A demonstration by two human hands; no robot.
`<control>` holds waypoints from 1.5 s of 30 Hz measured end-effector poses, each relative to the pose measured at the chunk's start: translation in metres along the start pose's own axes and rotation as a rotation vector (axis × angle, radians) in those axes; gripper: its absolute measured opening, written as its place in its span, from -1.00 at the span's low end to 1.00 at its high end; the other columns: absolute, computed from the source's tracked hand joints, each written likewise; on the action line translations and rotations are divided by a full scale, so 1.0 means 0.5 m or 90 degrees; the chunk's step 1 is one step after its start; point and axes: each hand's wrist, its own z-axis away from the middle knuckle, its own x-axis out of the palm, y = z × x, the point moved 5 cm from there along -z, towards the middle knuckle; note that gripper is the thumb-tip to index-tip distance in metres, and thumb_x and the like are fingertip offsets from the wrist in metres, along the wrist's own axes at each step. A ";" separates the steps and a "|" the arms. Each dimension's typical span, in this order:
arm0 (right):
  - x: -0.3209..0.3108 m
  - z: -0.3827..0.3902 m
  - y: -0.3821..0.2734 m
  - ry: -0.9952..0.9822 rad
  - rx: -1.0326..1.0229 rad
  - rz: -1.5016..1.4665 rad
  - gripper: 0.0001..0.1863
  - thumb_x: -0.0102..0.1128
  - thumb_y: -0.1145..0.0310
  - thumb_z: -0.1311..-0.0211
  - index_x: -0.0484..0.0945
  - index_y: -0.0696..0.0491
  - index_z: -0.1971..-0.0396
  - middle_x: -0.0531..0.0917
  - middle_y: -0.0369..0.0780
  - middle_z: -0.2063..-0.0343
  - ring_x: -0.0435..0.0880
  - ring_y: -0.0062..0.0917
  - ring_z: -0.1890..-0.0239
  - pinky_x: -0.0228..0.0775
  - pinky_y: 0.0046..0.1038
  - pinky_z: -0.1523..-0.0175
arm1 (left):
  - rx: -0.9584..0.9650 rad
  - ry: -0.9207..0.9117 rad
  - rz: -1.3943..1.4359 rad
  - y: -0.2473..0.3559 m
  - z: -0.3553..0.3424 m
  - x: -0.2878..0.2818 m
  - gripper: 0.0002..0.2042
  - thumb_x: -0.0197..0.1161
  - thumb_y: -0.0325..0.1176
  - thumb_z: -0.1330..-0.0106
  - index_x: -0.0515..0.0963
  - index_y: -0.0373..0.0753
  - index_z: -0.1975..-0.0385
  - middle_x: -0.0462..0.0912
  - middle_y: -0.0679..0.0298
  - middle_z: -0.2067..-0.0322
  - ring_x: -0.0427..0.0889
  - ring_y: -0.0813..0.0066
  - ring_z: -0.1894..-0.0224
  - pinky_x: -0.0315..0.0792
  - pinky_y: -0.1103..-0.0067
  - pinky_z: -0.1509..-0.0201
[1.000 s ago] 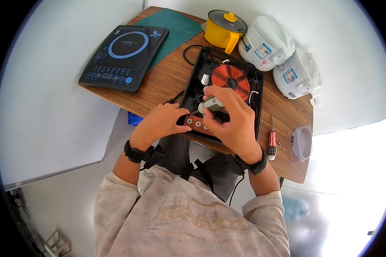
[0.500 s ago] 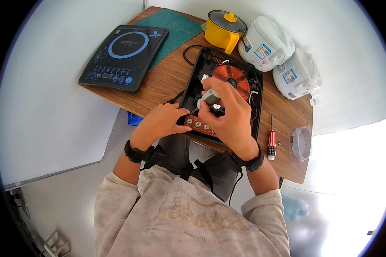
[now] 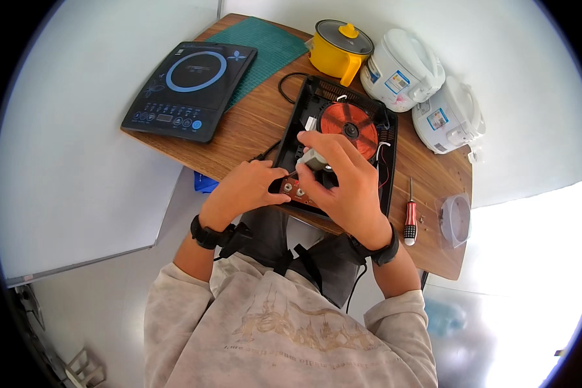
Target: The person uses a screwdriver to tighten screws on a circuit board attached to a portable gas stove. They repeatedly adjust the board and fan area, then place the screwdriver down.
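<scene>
On the desk an opened black cooker housing (image 3: pixel 388 176) holds a red coil (image 3: pixel 336 119) and a brown control board (image 3: pixel 293 189) with small round parts. My right hand (image 3: pixel 343 191) is closed round a grey-handled tool (image 3: pixel 314 160), tilted over the board's upper left part, its thin shaft reaching down-left. My left hand (image 3: pixel 244 189) rests at the housing's lower left corner, thumb and forefinger apart, fingertips close to the shaft and board. Exactly what the tool's tip touches is too small to tell.
A black induction cooker (image 3: pixel 194 97) lies left on a green mat (image 3: pixel 258 55). Behind are a yellow pot (image 3: pixel 330 58) and two white rice cookers (image 3: pixel 401 77) (image 3: pixel 443 123). A red-handled screwdriver (image 3: pixel 410 220) and clear round container (image 3: pixel 456 220) lie right on the wooden desk (image 3: pixel 246 123).
My right hand and the grey tool have shifted and turned slightly, the hand a little leftward. The whole view has moved slightly. My left hand keeps its place at the corner.
</scene>
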 end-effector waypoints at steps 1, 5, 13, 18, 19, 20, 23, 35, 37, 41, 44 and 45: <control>-0.005 -0.002 -0.003 0.000 -0.014 -0.003 -0.52 0.50 0.49 -0.08 0.64 0.00 -0.06 0.63 -0.20 0.19 0.69 -0.36 0.35 0.58 -0.35 0.29 | -0.001 -0.006 -0.005 0.001 0.000 -0.002 -0.61 0.51 -0.09 -0.16 0.67 -0.13 0.08 0.66 0.06 0.34 0.67 -0.07 0.27 0.53 0.18 0.19; -0.027 -0.008 -0.010 0.010 -0.053 0.097 -0.52 0.56 0.44 -0.07 0.70 -0.02 -0.06 0.62 -0.24 0.14 0.63 -0.42 0.39 0.56 -0.41 0.29 | -0.009 0.001 -0.002 0.000 0.000 0.000 -0.61 0.52 -0.10 -0.15 0.67 -0.13 0.08 0.66 0.07 0.34 0.67 -0.06 0.27 0.53 0.19 0.20; -0.030 0.001 -0.005 0.032 0.141 -0.076 -0.53 0.50 0.54 -0.08 0.70 -0.02 -0.05 0.62 -0.26 0.18 0.70 -0.43 0.28 0.58 -0.47 0.19 | 0.013 0.008 -0.012 0.000 -0.002 0.000 -0.59 0.50 -0.06 -0.16 0.68 -0.19 0.11 0.67 0.04 0.33 0.68 -0.06 0.23 0.55 0.19 0.17; -0.035 -0.008 -0.003 0.041 0.052 -0.020 -0.58 0.45 0.58 -0.09 0.71 0.01 0.00 0.67 -0.23 0.15 0.76 -0.39 0.19 0.60 -0.48 0.12 | 0.015 0.005 -0.003 -0.002 0.000 0.001 -0.58 0.50 -0.06 -0.15 0.67 -0.24 0.14 0.68 0.02 0.32 0.68 -0.07 0.23 0.55 0.19 0.17; -0.037 -0.008 -0.005 0.049 0.039 -0.022 -0.59 0.44 0.59 -0.09 0.71 0.02 0.01 0.68 -0.21 0.13 0.75 -0.38 0.20 0.61 -0.46 0.12 | 0.017 0.009 0.003 -0.006 0.000 0.005 -0.58 0.50 -0.07 -0.15 0.67 -0.25 0.14 0.67 0.02 0.32 0.68 -0.07 0.23 0.55 0.19 0.17; -0.039 -0.007 -0.006 0.057 0.028 -0.024 -0.60 0.42 0.61 -0.09 0.72 0.02 0.02 0.70 -0.20 0.12 0.75 -0.37 0.20 0.62 -0.44 0.11 | 0.018 0.011 0.009 -0.006 -0.001 0.006 -0.58 0.50 -0.07 -0.15 0.67 -0.26 0.15 0.67 0.02 0.32 0.68 -0.07 0.23 0.55 0.19 0.17; -0.043 -0.011 -0.008 0.022 0.066 0.026 -0.63 0.40 0.62 -0.08 0.74 0.04 0.07 0.71 -0.16 0.06 0.75 -0.35 0.19 0.64 -0.39 0.08 | 0.004 -0.006 -0.005 0.001 -0.002 -0.001 -0.59 0.50 -0.07 -0.16 0.67 -0.27 0.16 0.68 0.00 0.30 0.68 -0.08 0.23 0.56 0.20 0.16; -0.022 -0.010 -0.003 0.010 0.026 -0.037 -0.59 0.46 0.55 -0.10 0.66 0.06 0.00 0.70 -0.19 0.08 0.74 -0.33 0.14 0.63 -0.37 0.12 | -0.007 -0.005 0.022 -0.005 0.000 0.004 -0.59 0.49 -0.07 -0.17 0.69 -0.25 0.13 0.72 0.01 0.24 0.70 -0.08 0.17 0.56 0.20 0.11; -0.011 -0.001 0.015 0.025 0.050 -0.027 -0.60 0.47 0.54 -0.11 0.64 0.06 0.01 0.70 -0.19 0.11 0.74 -0.35 0.18 0.63 -0.39 0.13 | -0.027 -0.033 0.012 0.005 -0.006 -0.003 -0.58 0.49 -0.05 -0.18 0.69 -0.25 0.13 0.73 -0.01 0.22 0.70 -0.10 0.14 0.56 0.18 0.08; -0.015 0.006 0.026 0.047 0.143 -0.083 -0.60 0.44 0.57 -0.09 0.61 0.06 0.03 0.68 -0.20 0.14 0.73 -0.39 0.24 0.62 -0.44 0.15 | -0.036 -0.041 0.000 -0.002 0.000 -0.001 -0.55 0.48 -0.02 -0.19 0.69 -0.24 0.07 0.73 -0.06 0.15 0.69 -0.13 0.05 0.56 0.18 -0.01; -0.034 0.015 0.030 0.057 0.123 -0.041 -0.62 0.40 0.60 -0.07 0.61 0.07 0.06 0.69 -0.20 0.15 0.74 -0.43 0.26 0.62 -0.47 0.16 | -0.044 -0.038 0.004 -0.001 0.002 -0.001 -0.51 0.47 0.00 -0.20 0.69 -0.23 0.02 0.73 -0.11 0.12 0.68 -0.16 -0.03 0.56 0.18 -0.06; -0.039 0.021 0.036 0.055 0.118 -0.021 -0.63 0.37 0.61 -0.05 0.62 0.07 0.08 0.69 -0.21 0.17 0.73 -0.45 0.27 0.63 -0.47 0.17 | -0.048 -0.041 0.003 0.000 0.002 -0.001 -0.51 0.47 0.01 -0.20 0.69 -0.23 0.00 0.73 -0.11 0.12 0.68 -0.16 -0.04 0.56 0.18 -0.07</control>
